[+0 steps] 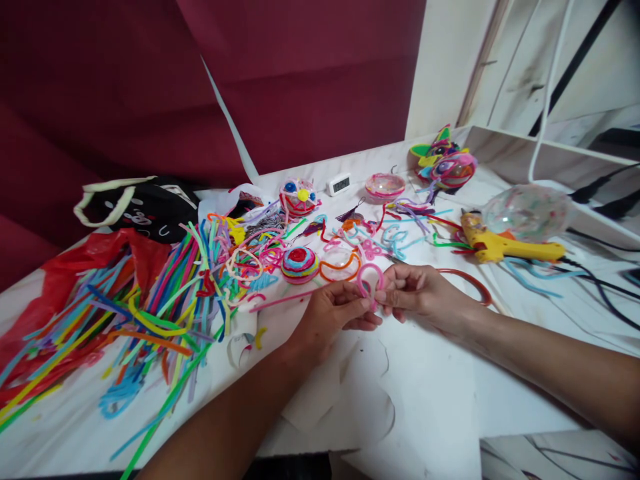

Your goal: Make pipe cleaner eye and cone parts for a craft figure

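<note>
Evidently a pink loop [371, 266] is the piece being worked, held up over the near middle of the worktop [70, 437] between both hands. The fingers of the left hand [340, 305] and of the right hand [417, 293] are pinched together on its lower end. The round shape is formed, but nothing else appears attached to it, so I would judge this small part as partly made. A straight pink strip [285, 300] runs out to the left; whether it belongs to the loop I can't tell, since the left hand covers the join.

Several pieces look further along: a coiled multicoloured disc [300, 265], a ball with blue and yellow dots [299, 197], and a bright decorated piece with green points [445, 163] at the back. A clear bowl with a pink rim [385, 187] and a clear dome [529, 212] seem much barer. Plenty of loose stems [175, 293] lie heaped on the left, beside red plastic [127, 247].

White paper [430, 407] lies below the hands. A yellow glue gun [505, 249] rests to the right, and a small digital clock [340, 185] and a black bag [150, 212] stand farther back. Behind hangs a dark red sheet [310, 80]; a white cable [546, 93] drops at the right.
</note>
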`<state>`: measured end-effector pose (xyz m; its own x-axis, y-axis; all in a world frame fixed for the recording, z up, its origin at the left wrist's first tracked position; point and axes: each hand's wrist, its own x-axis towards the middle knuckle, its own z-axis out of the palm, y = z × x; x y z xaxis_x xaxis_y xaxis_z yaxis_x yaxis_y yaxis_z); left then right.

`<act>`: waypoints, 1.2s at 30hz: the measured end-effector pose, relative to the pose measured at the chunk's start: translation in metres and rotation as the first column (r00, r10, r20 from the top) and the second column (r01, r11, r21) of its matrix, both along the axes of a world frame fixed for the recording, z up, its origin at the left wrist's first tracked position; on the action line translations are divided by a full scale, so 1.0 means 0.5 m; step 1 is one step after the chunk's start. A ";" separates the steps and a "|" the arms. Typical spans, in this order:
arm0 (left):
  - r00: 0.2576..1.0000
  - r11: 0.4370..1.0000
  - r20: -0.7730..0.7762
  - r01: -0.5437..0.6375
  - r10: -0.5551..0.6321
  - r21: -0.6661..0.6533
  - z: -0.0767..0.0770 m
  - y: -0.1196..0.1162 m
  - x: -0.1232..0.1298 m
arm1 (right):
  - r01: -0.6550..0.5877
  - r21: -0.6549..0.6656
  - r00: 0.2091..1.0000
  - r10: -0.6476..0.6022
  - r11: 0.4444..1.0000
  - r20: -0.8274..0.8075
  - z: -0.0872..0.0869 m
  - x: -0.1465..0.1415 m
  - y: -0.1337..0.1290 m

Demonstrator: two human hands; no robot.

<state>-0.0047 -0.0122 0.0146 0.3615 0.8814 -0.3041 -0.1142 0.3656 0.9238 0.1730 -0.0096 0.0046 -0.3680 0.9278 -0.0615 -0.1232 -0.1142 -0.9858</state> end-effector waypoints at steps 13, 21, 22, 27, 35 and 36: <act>1.000 1.000 0.019 -0.014 0.014 -0.020 -0.003 0.002 0.001 | 0.030 0.011 0.999 -0.030 1.000 0.027 -0.003 -0.001 -0.001; 1.000 1.000 0.000 -0.004 0.004 0.008 -0.008 0.000 0.000 | 0.055 -0.003 0.997 -0.055 0.998 0.045 -0.001 -0.008 -0.001; 1.000 1.000 -0.008 -0.012 0.012 0.008 -0.008 0.000 0.000 | 0.053 -0.005 0.997 -0.053 0.999 0.048 0.000 -0.009 -0.002; 0.999 1.000 -0.046 -0.016 0.017 0.023 -0.007 -0.001 0.000 | 0.046 -0.014 0.998 -0.045 0.999 0.050 0.006 -0.012 -0.004; 0.997 0.997 -0.046 -0.066 0.068 0.049 0.003 -0.003 0.005 | -0.007 -0.016 0.998 0.008 1.000 0.055 -0.004 -0.013 -0.004; 0.996 0.996 -0.046 -0.073 0.076 0.053 0.003 -0.003 0.005 | -0.011 -0.013 0.999 0.011 1.000 0.052 -0.006 -0.013 -0.004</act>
<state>-0.0022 -0.0136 0.0163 0.2805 0.9201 -0.2736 -0.0944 0.3100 0.9460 0.1666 -0.0117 0.0018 -0.3742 0.9227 -0.0926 -0.0701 -0.1278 -0.9893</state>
